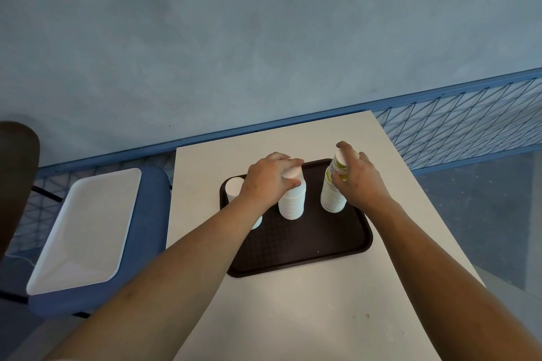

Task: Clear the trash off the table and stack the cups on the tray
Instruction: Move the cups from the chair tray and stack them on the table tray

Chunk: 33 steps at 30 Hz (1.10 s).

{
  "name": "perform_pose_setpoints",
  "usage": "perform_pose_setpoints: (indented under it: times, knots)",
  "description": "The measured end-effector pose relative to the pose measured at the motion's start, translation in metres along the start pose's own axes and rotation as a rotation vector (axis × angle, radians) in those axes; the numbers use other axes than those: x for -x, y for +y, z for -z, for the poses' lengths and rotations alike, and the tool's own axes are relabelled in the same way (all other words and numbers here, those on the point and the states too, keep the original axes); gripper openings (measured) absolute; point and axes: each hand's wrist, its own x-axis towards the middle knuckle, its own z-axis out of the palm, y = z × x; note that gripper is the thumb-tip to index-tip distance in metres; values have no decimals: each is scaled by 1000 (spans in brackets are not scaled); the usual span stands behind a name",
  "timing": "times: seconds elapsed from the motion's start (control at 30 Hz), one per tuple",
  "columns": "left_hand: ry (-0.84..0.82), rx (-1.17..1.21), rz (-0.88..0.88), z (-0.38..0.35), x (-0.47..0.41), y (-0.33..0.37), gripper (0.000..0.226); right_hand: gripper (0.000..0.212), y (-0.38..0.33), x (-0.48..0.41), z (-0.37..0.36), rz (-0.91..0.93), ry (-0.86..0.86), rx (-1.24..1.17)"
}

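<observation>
Bare forearms (pixel 187 258), bare left hand (pixel 266 182), right hand (pixel 361 182)

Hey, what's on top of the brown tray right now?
Three upside-down cup stacks stand on the tray: a left stack, a middle stack gripped by the left hand, and a green-printed stack gripped by the right hand. The left forearm hides most of the left stack.

A plain blue-grey wall (pixel 264 23) fills the far half of the view, matte and faintly mottled. Along its foot runs a blue wire-mesh fence (pixel 469 126) with a solid top rail, passing behind the pale cream bench (pixel 293 316) from left to right. Right of the bench lies a bluish speckled floor (pixel 484 214). On the left, just beside the bench, a blue padded seat (pixel 146 228) carries a white rectangular tub (pixel 88 228). A dark brown rounded shape (pixel 14 184) sits at the far left edge. The light is soft and even.
</observation>
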Motion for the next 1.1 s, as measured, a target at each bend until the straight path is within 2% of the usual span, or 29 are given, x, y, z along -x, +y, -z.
perform_pose_setpoints:
  times: [0.27,0.47,0.6,0.77,0.9,1.1]
  knots:
    - [-9,27,20,-3,-1,-1,51,61,0,1,1,-9,-13,-28]
    - [7,3,19,-7,16,-4,81,74,-5,1,10,-13,-71,-12]
    - [90,4,51,-1,35,-9,83,82,-14,8,19,2,-23,78]
    - [165,-22,92,16,64,-21,77,69,-43,31,21,38,172,208]
    - [231,-13,91,36,99,-36,71,57,-71,61,13,104,266,282]
    - [255,-37,100,62,168,-71,70,53,-108,125,-6,153,217,337]
